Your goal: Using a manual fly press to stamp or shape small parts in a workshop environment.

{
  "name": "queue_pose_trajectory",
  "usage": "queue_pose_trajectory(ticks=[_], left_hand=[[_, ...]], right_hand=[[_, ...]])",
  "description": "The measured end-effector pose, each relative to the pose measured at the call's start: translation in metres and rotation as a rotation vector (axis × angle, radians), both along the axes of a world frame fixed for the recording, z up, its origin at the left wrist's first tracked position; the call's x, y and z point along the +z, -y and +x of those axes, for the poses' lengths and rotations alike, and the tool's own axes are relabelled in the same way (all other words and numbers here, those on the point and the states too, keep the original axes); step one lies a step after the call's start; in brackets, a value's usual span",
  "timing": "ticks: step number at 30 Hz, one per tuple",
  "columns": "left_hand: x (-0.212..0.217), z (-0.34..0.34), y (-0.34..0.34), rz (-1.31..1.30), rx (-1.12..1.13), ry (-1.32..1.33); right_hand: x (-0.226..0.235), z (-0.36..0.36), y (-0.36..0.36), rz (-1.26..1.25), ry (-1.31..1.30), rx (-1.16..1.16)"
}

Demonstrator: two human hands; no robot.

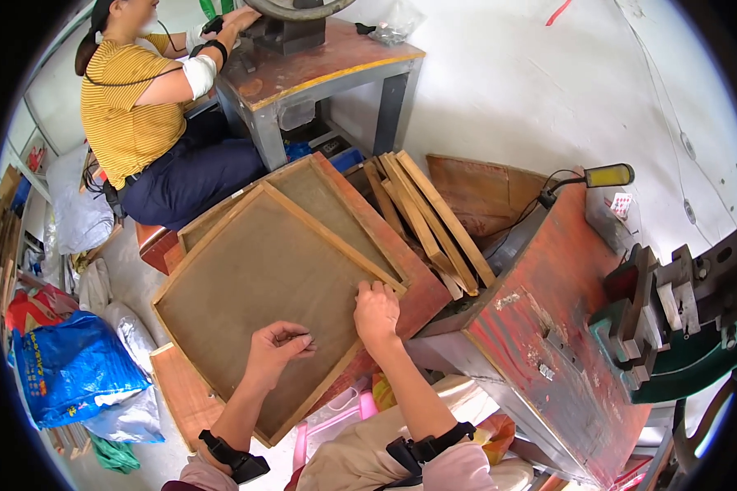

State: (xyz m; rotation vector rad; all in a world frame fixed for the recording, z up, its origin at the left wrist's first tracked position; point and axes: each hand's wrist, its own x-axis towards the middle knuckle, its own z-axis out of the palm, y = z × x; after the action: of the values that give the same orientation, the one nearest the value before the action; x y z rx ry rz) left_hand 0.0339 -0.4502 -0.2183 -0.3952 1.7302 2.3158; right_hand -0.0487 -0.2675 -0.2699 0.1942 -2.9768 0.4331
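A shallow wooden-framed tray (246,270) with a flat grey-brown bottom lies tilted in front of me, its corner toward the far side. My left hand (278,352) is over the near part of the tray, thumb and fingers drawn together at the tips. Something tiny may be in that pinch, too small to name. My right hand (377,315) is at the tray's right corner, fingers curled in, overlapping the wooden rim. What those fingers hold, if anything, is hidden. A second similar tray (323,192) lies beneath, showing beyond the first.
Wooden strips (434,221) lean beside a red-topped metal bench (540,335), which carries a green hand press (671,327) and a lamp (610,175). Beyond the trays, a co-worker (139,106) sits at another worktable (303,69). A blue bag (82,368) lies on the left.
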Motion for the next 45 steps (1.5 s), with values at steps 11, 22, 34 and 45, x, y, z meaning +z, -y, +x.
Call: queue_pose_trajectory(ticks=[11, 22, 34, 45], left_hand=[[-0.018, 0.001, 0.002, 0.073, 0.054, 0.037], [-0.017, 0.003, 0.006, 0.068, 0.056, 0.045], [-0.022, 0.005, 0.006, 0.07, 0.088, 0.063], [-0.012, 0.002, 0.001, 0.049, 0.09, 0.068]], right_hand=[[0.004, -0.013, 0.02, -0.458, 0.069, -0.072], [-0.018, -0.002, 0.018, -0.297, -0.054, 0.019], [0.001, -0.029, 0.046, -0.301, 0.169, -0.256], [0.006, -0.011, 0.026, -0.431, 0.3, -0.13]])
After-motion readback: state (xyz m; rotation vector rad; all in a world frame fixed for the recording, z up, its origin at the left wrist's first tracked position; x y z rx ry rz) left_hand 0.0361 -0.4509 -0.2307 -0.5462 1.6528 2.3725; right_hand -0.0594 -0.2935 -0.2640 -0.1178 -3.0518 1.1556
